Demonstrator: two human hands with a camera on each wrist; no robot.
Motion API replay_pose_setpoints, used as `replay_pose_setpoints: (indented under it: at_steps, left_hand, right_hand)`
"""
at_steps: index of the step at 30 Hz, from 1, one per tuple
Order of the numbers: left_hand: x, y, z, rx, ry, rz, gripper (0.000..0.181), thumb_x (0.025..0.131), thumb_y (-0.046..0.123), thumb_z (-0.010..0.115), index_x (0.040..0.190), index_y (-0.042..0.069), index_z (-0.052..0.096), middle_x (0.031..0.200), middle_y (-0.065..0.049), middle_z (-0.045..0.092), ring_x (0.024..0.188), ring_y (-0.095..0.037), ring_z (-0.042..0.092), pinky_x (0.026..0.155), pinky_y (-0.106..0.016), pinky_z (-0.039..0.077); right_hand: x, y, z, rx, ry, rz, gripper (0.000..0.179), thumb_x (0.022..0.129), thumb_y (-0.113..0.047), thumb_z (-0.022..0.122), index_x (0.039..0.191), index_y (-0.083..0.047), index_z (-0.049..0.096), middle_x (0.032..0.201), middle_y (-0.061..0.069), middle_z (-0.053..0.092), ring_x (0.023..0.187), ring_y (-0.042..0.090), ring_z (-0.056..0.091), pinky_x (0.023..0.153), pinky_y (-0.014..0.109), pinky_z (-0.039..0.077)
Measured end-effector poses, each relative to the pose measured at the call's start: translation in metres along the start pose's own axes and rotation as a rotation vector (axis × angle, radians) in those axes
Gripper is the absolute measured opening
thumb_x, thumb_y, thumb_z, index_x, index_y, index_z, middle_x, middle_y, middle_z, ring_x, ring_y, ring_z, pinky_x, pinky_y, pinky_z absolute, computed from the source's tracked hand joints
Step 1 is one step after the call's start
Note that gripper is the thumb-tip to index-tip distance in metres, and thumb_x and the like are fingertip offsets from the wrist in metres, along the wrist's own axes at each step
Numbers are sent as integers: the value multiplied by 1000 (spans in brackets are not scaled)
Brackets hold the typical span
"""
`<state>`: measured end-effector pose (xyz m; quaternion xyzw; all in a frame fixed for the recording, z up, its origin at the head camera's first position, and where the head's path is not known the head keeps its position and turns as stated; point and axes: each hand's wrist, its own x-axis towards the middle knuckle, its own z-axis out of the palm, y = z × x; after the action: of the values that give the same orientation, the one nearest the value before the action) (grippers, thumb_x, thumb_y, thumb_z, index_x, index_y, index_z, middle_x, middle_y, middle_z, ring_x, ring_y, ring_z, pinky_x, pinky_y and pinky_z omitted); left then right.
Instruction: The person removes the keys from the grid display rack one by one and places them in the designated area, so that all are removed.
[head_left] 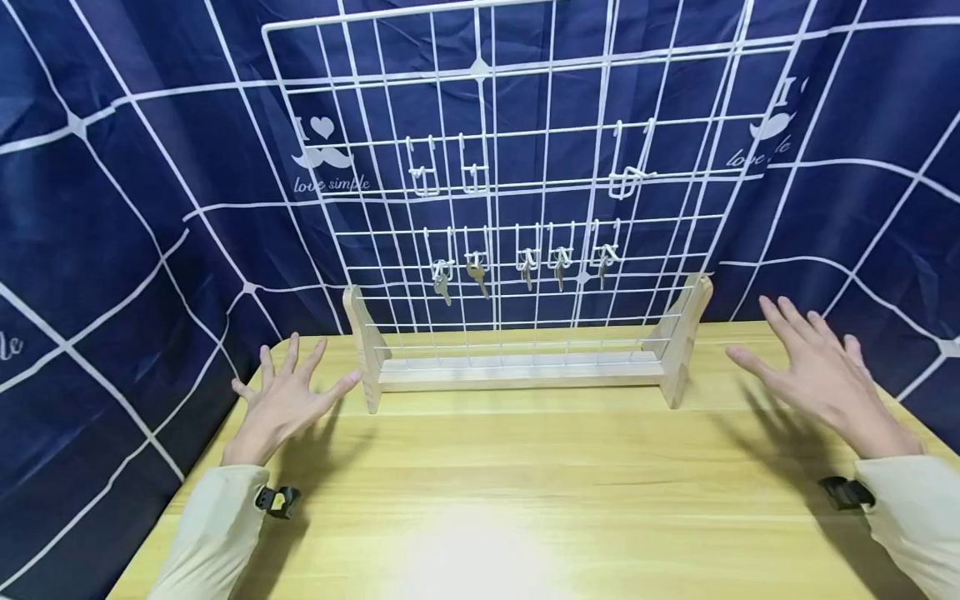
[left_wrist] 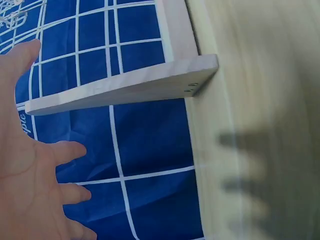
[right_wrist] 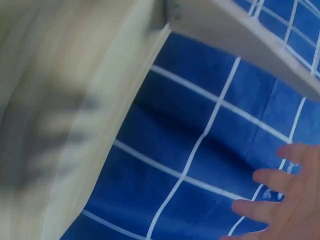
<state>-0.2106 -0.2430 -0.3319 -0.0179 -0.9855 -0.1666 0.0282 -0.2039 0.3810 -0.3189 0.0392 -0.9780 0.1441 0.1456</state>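
My left hand [head_left: 283, 404] hovers over the table with fingers spread, its thumb near the left wooden foot [head_left: 366, 350] of a rack. To the right, my right hand [head_left: 821, 375] is also spread, apart from the right wooden foot [head_left: 688, 342]. Neither hand holds anything. Between them stands a white wire grid [head_left: 525, 312] on a wooden base. Several metal keys, among them a brass-coloured key [head_left: 477, 271] and a silver key [head_left: 442, 287], hang from a lower row of white hooks. Higher up are three hooks without keys, one of them the right hook [head_left: 627, 179].
A pale wooden table [head_left: 480, 450] carries the rack near its back edge. Dark blue cloth with white lines [head_left: 97, 267] hangs behind and along both sides. Black wrist bands, such as the left band [head_left: 279, 502], sit at both sleeves.
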Motion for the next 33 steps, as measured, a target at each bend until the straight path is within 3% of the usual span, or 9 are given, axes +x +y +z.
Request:
replay_pose_setpoints:
  at_steps: [5, 8, 11, 14, 17, 21, 24, 28, 33]
  left_hand:
    - [7, 11, -6, -38, 46, 8, 100, 84, 78, 39, 156, 14, 12, 159, -22, -5, 137, -54, -16, 89, -85, -7]
    - [12, 21, -10, -82, 79, 11, 102, 83, 78, 42, 156, 14, 10, 160, -19, -5, 138, -53, -14, 95, -83, -2]
    - [17, 31, -13, -140, 118, 16, 103, 83, 76, 46, 156, 12, 9, 160, -19, -2, 141, -51, -7, 102, -77, 4]
    - [22, 41, -13, -249, 199, 30, 98, 87, 65, 52, 154, 4, 14, 158, -23, 11, 143, -47, 9, 111, -65, 14]
    - [27, 50, -12, -354, 317, 24, 87, 91, 51, 57, 150, -4, 25, 150, -28, 31, 138, -44, 30, 111, -54, 27]
    - [35, 60, -6, -485, 460, 11, 69, 92, 36, 62, 142, -7, 40, 137, -28, 49, 125, -40, 49, 105, -49, 39]
    - [42, 64, -1, -584, 526, 26, 57, 92, 27, 64, 135, -7, 49, 128, -26, 58, 116, -36, 59, 98, -45, 47]
    - [51, 67, 5, -673, 598, 23, 44, 91, 18, 64, 127, -7, 58, 116, -24, 65, 105, -33, 65, 89, -40, 53]
    - [57, 70, 7, -716, 670, 2, 35, 90, 10, 63, 121, -6, 63, 110, -23, 67, 101, -32, 67, 86, -41, 54]
  right_hand:
    - [3, -31, 1, 147, 221, -96, 71, 95, -38, 56, 151, -4, 27, 154, 25, 26, 139, 47, 22, 112, 61, 12]
    - [7, -58, 4, 218, 368, -160, 60, 94, -31, 61, 142, -1, 44, 144, 26, 43, 130, 48, 39, 107, 57, 28]
    - [12, -84, 9, 279, 473, -212, 52, 90, -25, 67, 133, 2, 54, 133, 27, 53, 121, 48, 48, 101, 55, 36]
    - [16, -105, 14, 322, 550, -237, 45, 86, -19, 71, 123, 4, 60, 125, 27, 59, 117, 47, 52, 99, 55, 39]
    - [20, -120, 18, 356, 617, -244, 39, 82, -12, 74, 114, 6, 64, 117, 27, 63, 112, 47, 55, 99, 51, 41]
    - [24, -138, 26, 431, 662, -270, 30, 80, -2, 74, 107, 8, 67, 104, 25, 68, 96, 38, 62, 91, 24, 45]
    - [27, -155, 34, 495, 675, -314, 22, 80, 3, 73, 101, 8, 69, 94, 20, 70, 82, 25, 63, 78, 10, 44]
    - [34, -180, 45, 542, 670, -370, 16, 79, 4, 73, 94, 7, 70, 86, 15, 72, 71, 18, 65, 70, 11, 50]
    - [42, -217, 57, 603, 587, -411, 14, 79, 3, 75, 92, 6, 71, 87, 16, 72, 71, 24, 69, 67, 22, 56]
